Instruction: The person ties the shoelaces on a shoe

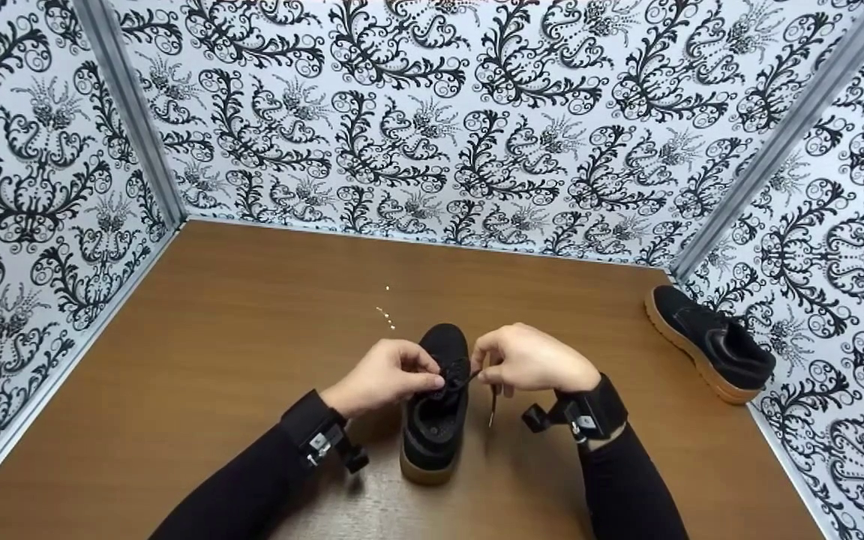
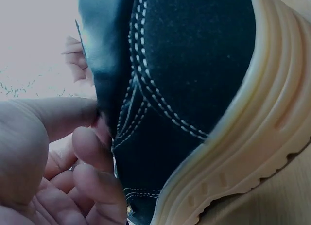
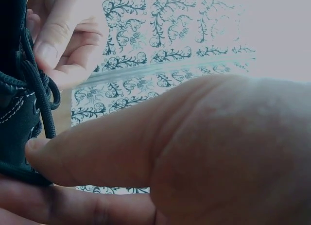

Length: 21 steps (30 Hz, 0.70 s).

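A black lace-up shoe [image 1: 432,427] with a tan sole stands on the table, toe pointing away from me. My left hand [image 1: 391,376] is at the left side of its lacing, thumb and index finger pinching the shoelace there. From the right, my right hand [image 1: 533,358] holds the other part of the shoelace [image 3: 46,106] between thumb and forefinger, drawn out sideways; its loose tip hangs below the fingers. The right wrist view shows lace loops over the eyelets. In the left wrist view the shoe's side [image 2: 194,64] hides the left fingertips.
A second black shoe [image 1: 709,341] with a tan sole lies at the right edge of the brown table [image 1: 252,300], by the wall. Patterned panels [image 1: 402,112] enclose the back and sides. Small bright specks [image 1: 385,316] show beyond the toe.
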Motion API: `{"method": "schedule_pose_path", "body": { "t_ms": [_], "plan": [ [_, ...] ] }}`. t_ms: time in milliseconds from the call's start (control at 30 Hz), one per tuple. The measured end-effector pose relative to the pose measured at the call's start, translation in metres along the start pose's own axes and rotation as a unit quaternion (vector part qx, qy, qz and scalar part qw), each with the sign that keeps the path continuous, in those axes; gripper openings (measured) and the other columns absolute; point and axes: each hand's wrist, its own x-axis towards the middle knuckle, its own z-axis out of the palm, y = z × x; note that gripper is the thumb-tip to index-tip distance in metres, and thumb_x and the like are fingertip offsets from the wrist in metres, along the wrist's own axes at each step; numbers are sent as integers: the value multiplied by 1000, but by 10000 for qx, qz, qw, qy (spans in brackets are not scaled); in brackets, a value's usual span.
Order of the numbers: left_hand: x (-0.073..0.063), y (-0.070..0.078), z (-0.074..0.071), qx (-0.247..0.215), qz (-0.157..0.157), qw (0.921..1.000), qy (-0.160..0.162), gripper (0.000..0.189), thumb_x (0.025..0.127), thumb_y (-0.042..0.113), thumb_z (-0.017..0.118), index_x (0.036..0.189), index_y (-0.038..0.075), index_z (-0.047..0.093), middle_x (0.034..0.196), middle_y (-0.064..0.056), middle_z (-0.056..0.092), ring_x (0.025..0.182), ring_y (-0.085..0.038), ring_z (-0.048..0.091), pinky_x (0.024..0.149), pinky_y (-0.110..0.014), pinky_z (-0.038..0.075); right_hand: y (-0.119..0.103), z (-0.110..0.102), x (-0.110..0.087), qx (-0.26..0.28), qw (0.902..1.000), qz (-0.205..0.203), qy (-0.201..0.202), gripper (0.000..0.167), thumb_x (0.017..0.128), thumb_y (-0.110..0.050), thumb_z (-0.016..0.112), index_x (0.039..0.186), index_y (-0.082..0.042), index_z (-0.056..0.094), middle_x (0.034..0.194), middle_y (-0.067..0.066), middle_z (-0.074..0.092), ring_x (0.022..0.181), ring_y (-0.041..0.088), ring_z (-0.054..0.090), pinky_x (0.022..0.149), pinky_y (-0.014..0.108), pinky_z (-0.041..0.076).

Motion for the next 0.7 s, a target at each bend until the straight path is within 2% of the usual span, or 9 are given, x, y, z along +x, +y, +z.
{"method": "schedule_pose_path", "body": {
  "t_ms": [167, 333, 533, 700],
  "plan": [
    [1, -1, -2, -155, 31, 9998, -128, 15, 93, 10, 90, 101, 0, 82, 88, 1, 76, 73, -8, 62, 62, -20, 49, 0, 0, 1, 0, 10000, -9, -19, 10, 98, -7, 77, 97, -16, 79, 74, -5, 76, 60, 27, 76, 60, 35, 61],
    [1, -3, -3, -324, 12, 9992, -239, 16, 93, 8, 90, 102, -1, 81, 90, -1, 77, 79, -10, 67, 69, -21, 54, 0, 0, 2, -151, 9999, -71, 9, 11, 99, -7, 79, 97, -18, 78, 73, -6, 76, 56, 18, 73, 68, 32, 61],
    [0, -2, -3, -397, -113, 9988, -258, 15, 94, 12, 90, 102, 4, 80, 89, 0, 76, 68, -9, 60, 56, -21, 47, -1, 0, 1, -101, 9998, -100, 102, 16, 98, -4, 76, 98, -21, 75, 72, -7, 73, 55, 14, 71, 62, 33, 60],
    [0, -2, -3, -401, -158, 9987, -264, 14, 94, 14, 90, 102, 7, 81, 89, 1, 76, 64, -9, 57, 53, -22, 46, -1, 1, 0, 37, 9998, -88, 146, 13, 98, -4, 74, 104, -15, 74, 72, -8, 72, 58, 21, 74, 61, 34, 60]
  ]
}}
